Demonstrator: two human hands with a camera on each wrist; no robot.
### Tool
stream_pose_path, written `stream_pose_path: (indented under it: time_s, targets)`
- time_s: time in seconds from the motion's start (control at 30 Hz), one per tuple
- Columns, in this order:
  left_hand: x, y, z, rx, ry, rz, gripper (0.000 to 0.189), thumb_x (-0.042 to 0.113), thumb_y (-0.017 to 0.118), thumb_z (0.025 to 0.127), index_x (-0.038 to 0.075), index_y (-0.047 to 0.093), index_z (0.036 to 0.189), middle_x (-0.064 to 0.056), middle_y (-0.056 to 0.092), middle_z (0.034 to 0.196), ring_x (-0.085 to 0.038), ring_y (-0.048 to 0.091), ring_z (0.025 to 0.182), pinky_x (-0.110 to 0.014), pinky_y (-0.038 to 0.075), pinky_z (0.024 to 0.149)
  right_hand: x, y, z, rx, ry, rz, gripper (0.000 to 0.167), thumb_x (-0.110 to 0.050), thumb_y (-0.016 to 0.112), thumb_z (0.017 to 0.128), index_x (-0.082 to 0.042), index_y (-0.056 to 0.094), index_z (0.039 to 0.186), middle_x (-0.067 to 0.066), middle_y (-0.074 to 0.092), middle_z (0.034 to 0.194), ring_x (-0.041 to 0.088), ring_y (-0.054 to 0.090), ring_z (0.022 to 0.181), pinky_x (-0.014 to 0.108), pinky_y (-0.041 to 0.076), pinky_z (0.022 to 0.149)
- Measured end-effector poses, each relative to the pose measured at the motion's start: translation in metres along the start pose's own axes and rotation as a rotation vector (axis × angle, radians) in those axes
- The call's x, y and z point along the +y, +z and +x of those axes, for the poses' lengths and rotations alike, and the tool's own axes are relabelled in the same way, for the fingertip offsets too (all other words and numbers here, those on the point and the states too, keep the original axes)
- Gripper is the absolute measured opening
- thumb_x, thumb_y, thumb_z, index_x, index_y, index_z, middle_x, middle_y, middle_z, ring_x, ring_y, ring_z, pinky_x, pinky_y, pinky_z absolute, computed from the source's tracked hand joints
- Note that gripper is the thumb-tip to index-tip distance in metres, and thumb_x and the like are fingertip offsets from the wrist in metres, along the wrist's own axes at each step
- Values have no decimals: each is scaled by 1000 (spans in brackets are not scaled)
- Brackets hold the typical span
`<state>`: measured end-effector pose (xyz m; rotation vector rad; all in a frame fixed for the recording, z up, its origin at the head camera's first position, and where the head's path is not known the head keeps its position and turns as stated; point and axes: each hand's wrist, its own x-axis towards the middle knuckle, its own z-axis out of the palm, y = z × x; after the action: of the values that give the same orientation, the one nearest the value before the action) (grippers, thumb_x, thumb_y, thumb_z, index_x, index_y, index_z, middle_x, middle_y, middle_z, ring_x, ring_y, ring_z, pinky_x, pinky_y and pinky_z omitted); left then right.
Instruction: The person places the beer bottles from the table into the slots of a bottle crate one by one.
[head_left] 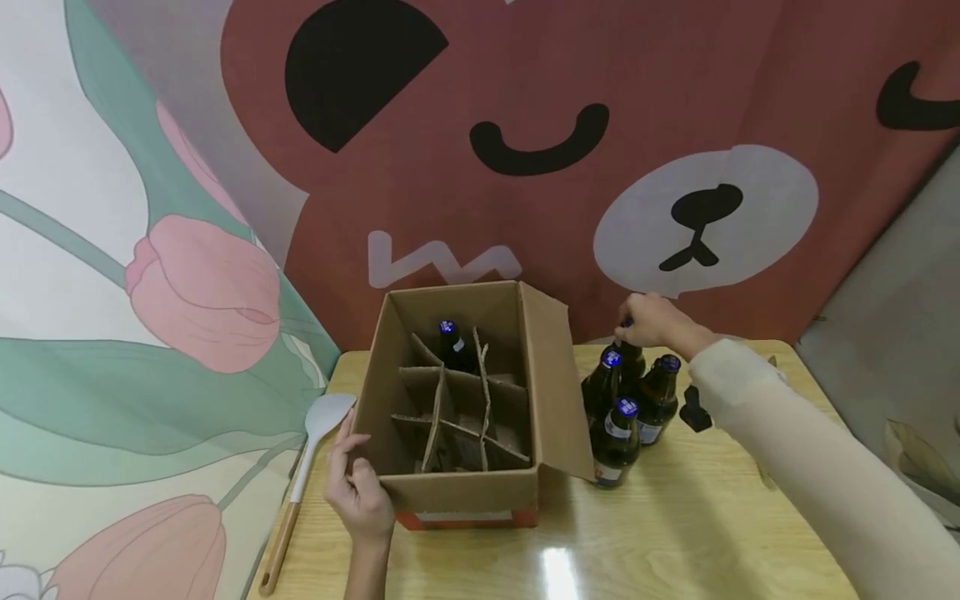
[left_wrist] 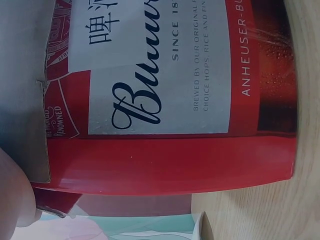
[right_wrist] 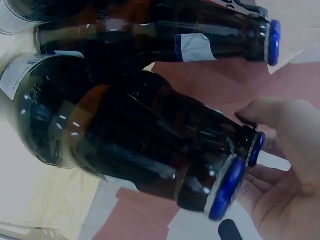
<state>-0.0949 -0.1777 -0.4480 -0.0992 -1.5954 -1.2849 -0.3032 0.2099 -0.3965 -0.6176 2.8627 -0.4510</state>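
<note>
An open cardboard beer box [head_left: 465, 481] with cardboard dividers [head_left: 486, 400] stands on the table. One brown beer bottle [head_left: 453, 343] with a blue cap sits in a back compartment. My left hand [head_left: 362, 492] holds the box at its front left corner; the left wrist view shows the red printed side [left_wrist: 165, 165] close up. Several more capped bottles cluster right of the box. Reaching to the rearmost beer bottle [head_left: 632, 360], my right hand [head_left: 658, 323] grips its top. In the right wrist view, thumb and fingers surround its neck [right_wrist: 245, 137], behind a nearer bottle [right_wrist: 150, 145].
A spatula [head_left: 302, 475] with a white head and wooden handle lies left of the box. The box's right flap [head_left: 558, 392] leans outward towards the bottles. Right of them lies a small black object [head_left: 695, 410]. A patterned cloth [head_left: 540, 217] hangs behind the table.
</note>
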Motion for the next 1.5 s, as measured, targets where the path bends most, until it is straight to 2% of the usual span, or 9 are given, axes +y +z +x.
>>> stream_pose_path:
  time_s: [0.3, 0.5, 0.63, 0.73, 0.77, 0.87, 1.03, 1.3, 1.5]
  targets:
    - [-1, 6, -5, -18, 2, -6, 28, -15, 31, 77, -22, 57, 86, -42, 58, 117, -35, 60, 116, -25, 45, 92, 7, 1, -7, 45, 58, 10, 12, -10, 73, 86, -1, 77, 79, 4, 69, 67, 16, 54, 50, 33, 45, 53]
    - [-25, 4, -16, -14, 9, -19, 29, -13, 33, 78, -19, 59, 87, -37, 60, 120, -31, 59, 119, -26, 44, 91, 12, 0, -12, 50, 33, -5, 7, -8, 75, 83, -2, 76, 81, 6, 70, 74, 17, 61, 58, 39, 53, 58]
    - [-39, 2, -20, -19, 15, -21, 29, -11, 34, 79, -17, 61, 88, -33, 61, 123, -31, 58, 120, -24, 42, 82, 12, -9, -16, 63, 7, -31, 5, -5, 73, 83, -1, 75, 81, 6, 70, 74, 15, 60, 58, 39, 52, 57]
    - [-39, 1, -20, -20, 10, -17, 29, -12, 34, 79, -17, 61, 89, -32, 61, 123, -30, 58, 121, -24, 42, 82, 6, -25, -18, 62, 19, 15, 9, -5, 69, 86, 1, 75, 88, 6, 69, 70, 17, 58, 52, 38, 50, 55]
    - [-36, 1, -19, -17, 6, -14, 30, -12, 33, 79, -18, 61, 89, -32, 61, 123, -29, 58, 120, -25, 43, 86, 3, -31, -19, 69, 20, 24, 10, -5, 69, 86, 2, 75, 89, 6, 69, 70, 16, 58, 52, 38, 50, 55]
    - [-25, 2, -16, -9, -2, -4, 29, -14, 32, 78, -20, 59, 88, -36, 60, 121, -27, 60, 118, -25, 43, 88, -7, -54, -20, 94, 37, 38, 13, -7, 70, 86, 2, 75, 93, 6, 69, 72, 18, 56, 50, 38, 47, 54]
    - [-4, 5, -9, 9, 4, 7, 28, -14, 32, 78, -22, 58, 86, -41, 59, 116, -29, 61, 116, -25, 44, 90, -21, -92, -19, 183, 5, -26, 10, -10, 73, 83, -1, 75, 86, 5, 67, 70, 19, 52, 50, 36, 42, 51]
    - [-7, 10, -7, 28, 56, -1, 27, -11, 33, 77, -21, 58, 84, -41, 60, 113, -33, 61, 115, -26, 44, 96, -43, -142, -18, 256, -53, -118, 9, -12, 71, 83, -3, 74, 82, 4, 64, 65, 20, 51, 52, 35, 39, 50]
    - [-8, 12, -9, 33, 61, 13, 26, -11, 34, 77, -21, 58, 83, -42, 60, 112, -31, 61, 115, -21, 43, 79, -67, -175, -15, 265, -68, -122, 14, -15, 71, 84, -2, 75, 87, 7, 67, 74, 21, 53, 58, 35, 41, 52]
